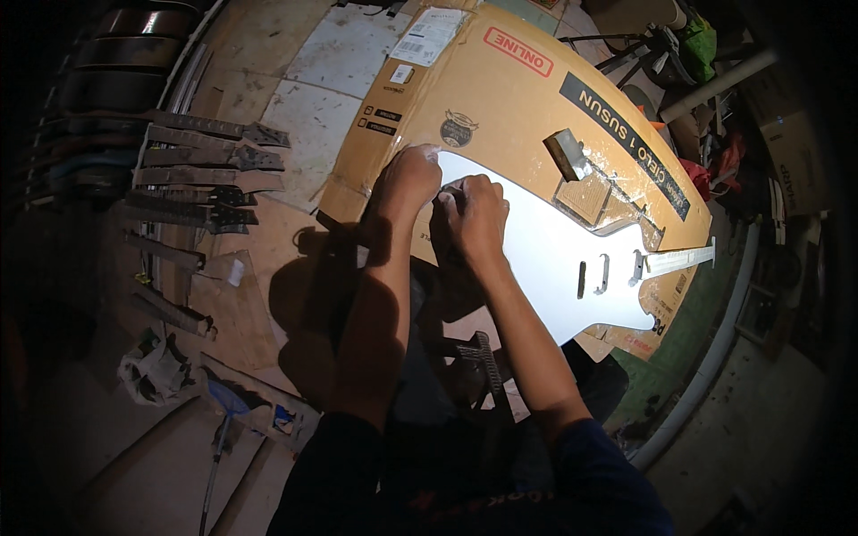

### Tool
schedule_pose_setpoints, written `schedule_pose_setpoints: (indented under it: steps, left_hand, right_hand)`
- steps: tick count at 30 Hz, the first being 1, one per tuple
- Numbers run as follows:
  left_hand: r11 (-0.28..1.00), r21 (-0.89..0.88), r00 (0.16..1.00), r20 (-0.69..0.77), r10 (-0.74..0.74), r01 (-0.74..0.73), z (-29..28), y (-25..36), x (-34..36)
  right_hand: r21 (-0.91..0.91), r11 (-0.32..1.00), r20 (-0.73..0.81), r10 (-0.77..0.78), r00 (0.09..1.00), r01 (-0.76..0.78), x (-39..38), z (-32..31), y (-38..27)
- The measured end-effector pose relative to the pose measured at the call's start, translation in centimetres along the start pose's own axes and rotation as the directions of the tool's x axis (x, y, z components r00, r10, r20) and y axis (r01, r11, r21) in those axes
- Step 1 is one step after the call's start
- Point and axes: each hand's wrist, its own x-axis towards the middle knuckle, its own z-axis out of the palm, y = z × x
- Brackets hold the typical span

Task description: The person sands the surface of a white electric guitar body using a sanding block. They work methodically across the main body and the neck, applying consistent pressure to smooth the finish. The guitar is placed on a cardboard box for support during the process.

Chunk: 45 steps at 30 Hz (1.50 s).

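Observation:
A white electric guitar body (545,250) lies on a cardboard sheet, with dark slots cut near its neck end. At the body's far left end, my left hand (411,183) is closed against the edge, fingers curled out of sight. Just right of it, my right hand (480,214) is also closed, bent over the same edge. A small dark patch shows between the two hands; whether it is a held thing or a shadow I cannot tell. The pale neck stub (679,260) points to the right.
Under the guitar body spreads the printed cardboard (393,125). A block (566,154) and a tan pad (584,198) lie beyond the body. Several guitar necks (210,180) line the left side. A crumpled plastic bag (156,366) sits at lower left, and a pipe (728,313) curves along the right.

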Motion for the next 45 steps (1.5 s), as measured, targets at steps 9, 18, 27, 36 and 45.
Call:
schedule_pose_setpoints:
  steps: [9, 18, 27, 36, 45]
  left_hand:
    - [0.999, -0.037, 1.0, 0.028, -0.012, 0.013, 0.0, -0.3, 0.4]
    - [1.0, -0.011, 1.0, -0.002, -0.005, 0.005, 0.1, -1.4, 0.3]
    - [0.987, 0.119, 0.983, -0.134, 0.126, -0.111, 1.1, 1.4, -1.1]
    - [0.843, 0.52, 0.78, -0.469, 0.415, -0.136, 9.5, 1.8, -7.6]
    - [0.637, 0.688, 0.892, 0.034, 0.451, -0.349, 22.1, 3.5, -24.7]
  right_hand:
    - [-0.004, 1.0, -0.034, -0.017, 0.999, 0.017, 1.0, 0.8, 0.4]
    - [0.039, 0.994, 0.129, -0.108, 0.986, 0.104, -4.4, -2.9, 2.2]
    - [0.114, 0.99, 0.242, -0.114, 0.963, 0.088, -19.3, -9.6, 8.2]
    - [0.311, 0.933, -0.157, 0.237, 0.959, -0.18, -30.3, -12.3, 16.3]
    - [0.617, 0.72, -0.358, 0.616, 0.702, -0.317, -31.3, -12.3, 19.7]
